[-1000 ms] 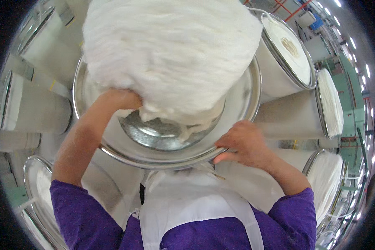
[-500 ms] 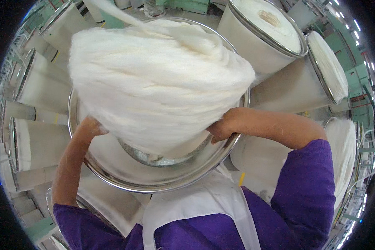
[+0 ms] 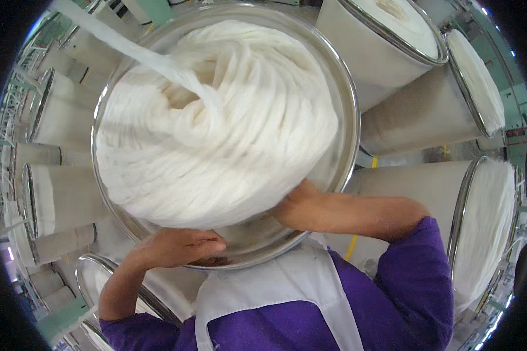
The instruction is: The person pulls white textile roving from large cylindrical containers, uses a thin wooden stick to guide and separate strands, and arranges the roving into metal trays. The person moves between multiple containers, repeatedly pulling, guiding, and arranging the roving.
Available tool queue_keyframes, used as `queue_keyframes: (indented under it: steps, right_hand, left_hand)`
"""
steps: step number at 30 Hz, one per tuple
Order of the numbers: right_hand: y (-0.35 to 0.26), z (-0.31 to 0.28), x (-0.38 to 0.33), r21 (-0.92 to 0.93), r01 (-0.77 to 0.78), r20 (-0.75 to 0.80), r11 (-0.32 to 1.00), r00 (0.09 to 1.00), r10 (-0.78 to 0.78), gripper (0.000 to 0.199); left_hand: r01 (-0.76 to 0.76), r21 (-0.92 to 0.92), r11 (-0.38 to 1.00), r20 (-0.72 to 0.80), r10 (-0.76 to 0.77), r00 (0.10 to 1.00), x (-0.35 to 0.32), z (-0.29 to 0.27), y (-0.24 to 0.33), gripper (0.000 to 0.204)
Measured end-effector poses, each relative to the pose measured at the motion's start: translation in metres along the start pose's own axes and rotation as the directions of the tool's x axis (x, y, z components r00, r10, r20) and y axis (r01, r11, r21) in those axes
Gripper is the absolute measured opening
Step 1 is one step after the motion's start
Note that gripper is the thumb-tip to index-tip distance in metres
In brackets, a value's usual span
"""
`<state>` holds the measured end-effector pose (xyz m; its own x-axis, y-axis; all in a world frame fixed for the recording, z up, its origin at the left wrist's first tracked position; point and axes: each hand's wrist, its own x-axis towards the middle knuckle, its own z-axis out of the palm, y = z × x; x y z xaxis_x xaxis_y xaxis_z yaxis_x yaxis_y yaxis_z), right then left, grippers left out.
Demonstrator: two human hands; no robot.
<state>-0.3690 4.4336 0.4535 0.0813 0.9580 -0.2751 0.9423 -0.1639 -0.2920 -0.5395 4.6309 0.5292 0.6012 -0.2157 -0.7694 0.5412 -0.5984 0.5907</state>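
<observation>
Left grip (image 3: 183,246) and right grip (image 3: 294,209), closure unclear, border coil (image 3: 228,161), long axis crosswise, hole (image 3: 183,98) upward

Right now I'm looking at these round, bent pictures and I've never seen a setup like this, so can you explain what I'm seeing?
There's no machine arm here: these are a person's own bare hands. The pictures come from a wide camera worn on the head, looking down, which is why straight edges bend. In front stands a round container with a shiny metal rim, filled with a thick coil of white fibre. A loose strand runs from it toward the upper left. The left hand is at the near rim; the right hand reaches in against the coil, its fingers hidden, so I can't tell whether it holds anything. Similar containers stand around.
</observation>
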Motion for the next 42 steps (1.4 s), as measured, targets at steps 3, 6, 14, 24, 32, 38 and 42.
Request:
queue_keyframes:
  steps: [3, 6, 14, 24, 32, 38, 42]
  right_hand:
    - [-0.001, -0.001, 0.024, -0.003, 0.04, -0.062, 0.999, 0.997, -0.04, 0.035]
    - [0.015, -0.018, 0.057, -0.236, 0.004, -0.127, 0.972, 0.991, -0.035, 0.021]
    - [0.027, -0.025, 0.065, -0.107, -0.023, -0.394, 0.994, 0.919, -0.022, 0.011]
    - [0.028, -0.04, 0.07, 0.04, 0.096, -0.23, 0.995, 0.97, -0.084, 0.013]
    - [0.076, -0.081, 0.003, 0.06, 0.145, -0.092, 0.988, 0.986, -0.139, 0.044]
    - [0.07, -0.089, 0.012, -0.031, 0.224, -0.03, 0.974, 0.974, -0.225, 0.047]
    - [0.075, -0.107, 0.038, 0.043, 0.29, 0.238, 0.956, 0.926, -0.292, 0.052]
  left_hand:
    - [-0.123, 0.241, 0.963, -0.107, 0.153, 0.982, 0.028, 0.015, 0.002, 0.044]
    - [-0.047, 0.127, 0.991, -0.13, 0.064, 0.99, 0.039, -0.023, -0.004, 0.048]
    - [0.035, 0.074, 0.997, -0.093, -0.028, 0.995, 0.149, -0.023, 0.05, 0.05]
    - [0.168, 0.236, 0.957, -0.308, -0.091, 0.947, 0.232, -0.016, 0.049, 0.05]
    - [0.399, 0.432, 0.809, -0.729, 0.052, 0.683, 0.191, -0.064, 0.018, 0.051]
    - [0.358, 0.459, 0.813, -0.845, 0.276, 0.458, 0.115, -0.122, 0.021, 0.043]
    - [0.3, 0.543, 0.784, -0.825, 0.431, 0.366, 0.11, -0.132, 0.008, 0.04]
